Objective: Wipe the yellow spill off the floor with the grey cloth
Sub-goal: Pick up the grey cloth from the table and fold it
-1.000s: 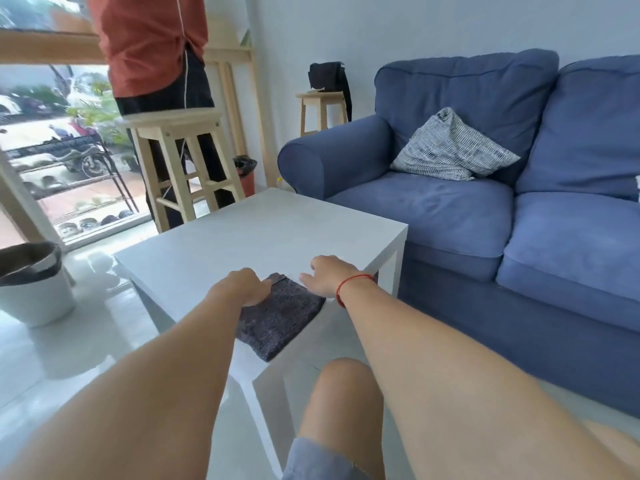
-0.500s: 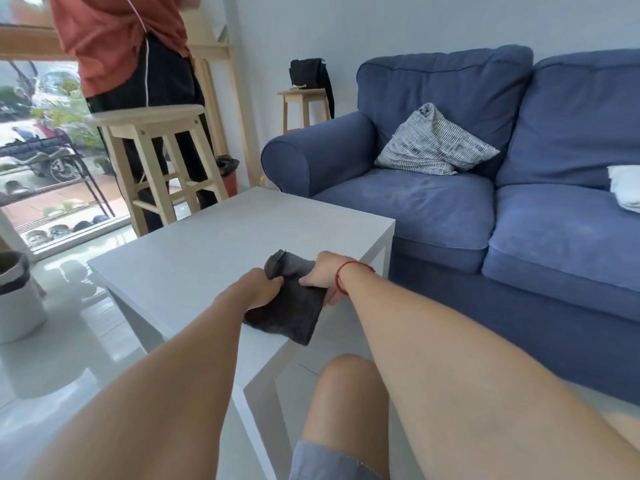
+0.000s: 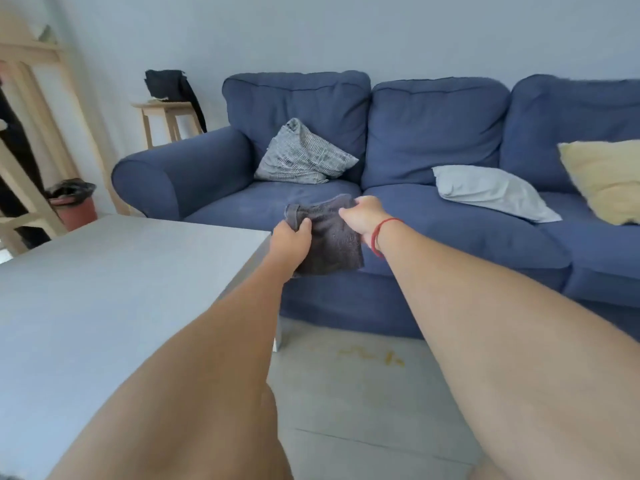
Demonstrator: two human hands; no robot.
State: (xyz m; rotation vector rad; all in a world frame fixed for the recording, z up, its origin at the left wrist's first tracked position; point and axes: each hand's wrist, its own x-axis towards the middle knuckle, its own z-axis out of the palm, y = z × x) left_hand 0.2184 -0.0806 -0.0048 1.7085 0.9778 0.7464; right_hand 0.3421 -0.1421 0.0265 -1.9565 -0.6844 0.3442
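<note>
The grey cloth (image 3: 330,237) hangs in the air in front of the sofa, held by both hands. My left hand (image 3: 290,242) grips its left edge and my right hand (image 3: 363,216), with a red string on the wrist, grips its upper right corner. Thin yellow spill streaks (image 3: 374,355) lie on the pale floor tiles below, between my two forearms and just in front of the sofa base.
A white low table (image 3: 104,289) stands at the left, its corner close to my left hand. A blue sofa (image 3: 433,237) with a striped, a pale grey and a yellow cushion fills the back. A wooden stool with a black bag and a red bin stand far left.
Both hands have lifted the cloth off the table corner and carried it right, toward the sofa. My view has swung right, bringing the spill on the floor into sight.
</note>
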